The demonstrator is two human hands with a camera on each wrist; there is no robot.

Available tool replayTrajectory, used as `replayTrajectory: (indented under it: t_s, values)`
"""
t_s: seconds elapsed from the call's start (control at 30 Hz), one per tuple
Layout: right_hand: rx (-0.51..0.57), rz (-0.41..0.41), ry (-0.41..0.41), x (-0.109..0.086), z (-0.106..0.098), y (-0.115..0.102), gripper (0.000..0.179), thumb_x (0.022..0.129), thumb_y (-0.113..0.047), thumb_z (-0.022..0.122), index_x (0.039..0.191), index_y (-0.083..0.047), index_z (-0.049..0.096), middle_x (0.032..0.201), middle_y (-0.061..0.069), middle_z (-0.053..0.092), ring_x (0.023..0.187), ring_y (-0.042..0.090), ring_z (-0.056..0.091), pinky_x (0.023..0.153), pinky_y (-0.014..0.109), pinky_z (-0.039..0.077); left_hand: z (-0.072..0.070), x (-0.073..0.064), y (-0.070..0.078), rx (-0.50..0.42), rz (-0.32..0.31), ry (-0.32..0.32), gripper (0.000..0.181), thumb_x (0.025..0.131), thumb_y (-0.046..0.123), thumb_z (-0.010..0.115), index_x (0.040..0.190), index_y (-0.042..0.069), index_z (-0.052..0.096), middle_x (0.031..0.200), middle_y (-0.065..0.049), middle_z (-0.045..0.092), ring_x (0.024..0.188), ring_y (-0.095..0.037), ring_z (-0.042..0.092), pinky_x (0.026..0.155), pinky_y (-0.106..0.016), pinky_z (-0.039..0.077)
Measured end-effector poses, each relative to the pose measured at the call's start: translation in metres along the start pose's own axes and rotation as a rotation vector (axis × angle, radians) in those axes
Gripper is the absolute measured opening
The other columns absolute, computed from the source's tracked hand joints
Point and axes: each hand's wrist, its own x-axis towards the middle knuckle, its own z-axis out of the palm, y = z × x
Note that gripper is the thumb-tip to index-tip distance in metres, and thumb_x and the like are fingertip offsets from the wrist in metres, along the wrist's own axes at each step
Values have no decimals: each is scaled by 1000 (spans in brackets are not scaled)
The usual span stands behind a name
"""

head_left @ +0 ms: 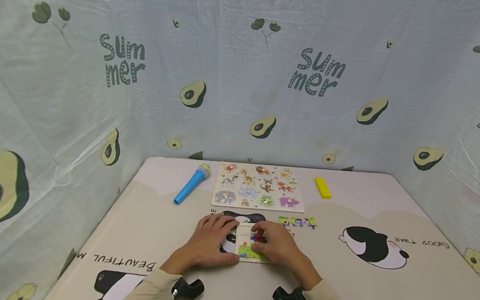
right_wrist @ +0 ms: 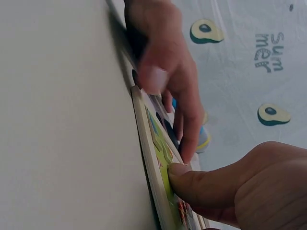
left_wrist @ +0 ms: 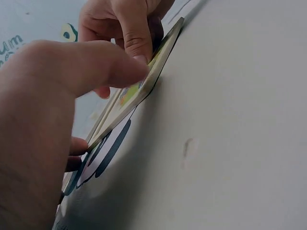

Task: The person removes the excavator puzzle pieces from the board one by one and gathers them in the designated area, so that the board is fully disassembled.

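Observation:
A small jigsaw puzzle board (head_left: 244, 227) with a pale wooden frame lies on the table before the person. The left hand (head_left: 212, 241) holds its left side, thumb at the near corner and index finger at the far corner. The right hand (head_left: 277, 243) is over the board's right part, thumb and index finger bent around a colourful puzzle piece (head_left: 260, 239) that it partly hides. In the right wrist view the right thumb (right_wrist: 192, 182) touches the green printed area (right_wrist: 160, 151) inside the frame. Several loose jigsaw pieces (head_left: 297, 222) lie just beyond the right hand.
Farther back lies an animal peg puzzle (head_left: 258, 187). A blue toy microphone (head_left: 191, 184) is at its left, a yellow block (head_left: 322, 188) at its right. Printed cloth walls (head_left: 230, 51) stand behind and beside the table (head_left: 318, 285).

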Motion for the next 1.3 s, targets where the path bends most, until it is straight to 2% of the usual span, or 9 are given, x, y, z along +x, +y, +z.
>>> replayTrajectory:
  t_s: [0.17, 0.37, 0.67, 0.9, 1.1, 1.3]
  values:
    - [-10, -1, 1, 1, 2, 1, 40, 80, -19, 86, 115, -11, 68, 92, -5, 64, 83, 13, 54, 77, 34, 49, 5, 2, 4, 2, -33, 46, 82, 83, 71, 60, 146, 20, 53, 148, -2, 48, 143, -33, 35, 116, -62, 21]
    - [-24, 17, 7, 1, 4, 1, 39, 80, -20, 86, 113, -13, 68, 92, -5, 63, 82, 13, 54, 77, 35, 49, 11, 5, 13, 34, -81, 89, 78, 81, 67, 64, 141, 19, 54, 144, -1, 49, 142, -33, 36, 115, -65, 20]
    - [-15, 6, 28, -1, 2, -2, 37, 81, -18, 85, 113, -13, 68, 92, -4, 58, 82, 13, 51, 75, 34, 46, 10, 4, 23, 29, -111, 95, 75, 81, 60, 60, 142, 16, 51, 146, -7, 47, 144, -38, 34, 114, -70, 16]
    - [62, -43, 32, -1, -1, -1, 25, 81, -13, 84, 99, -13, 68, 90, -5, 57, 80, 13, 49, 72, 30, 44, 9, 3, 23, 33, -108, 91, 76, 82, 62, 59, 142, 16, 51, 147, -7, 47, 144, -39, 33, 114, -69, 16]
    - [97, 2, 22, -1, 0, 0, 33, 80, -14, 86, 107, -10, 67, 94, -2, 64, 80, 13, 52, 71, 28, 46, 10, 4, 22, 68, -109, 53, 87, 78, 70, 61, 146, 17, 49, 148, -5, 45, 146, -37, 31, 115, -68, 16]
    - [137, 20, 35, 0, 3, 0, 38, 78, -10, 87, 110, -7, 68, 85, -4, 60, 74, 13, 52, 66, 25, 44, 10, 4, 22, 63, -116, 43, 90, 76, 72, 62, 147, 18, 48, 149, -5, 45, 146, -36, 30, 116, -68, 15]
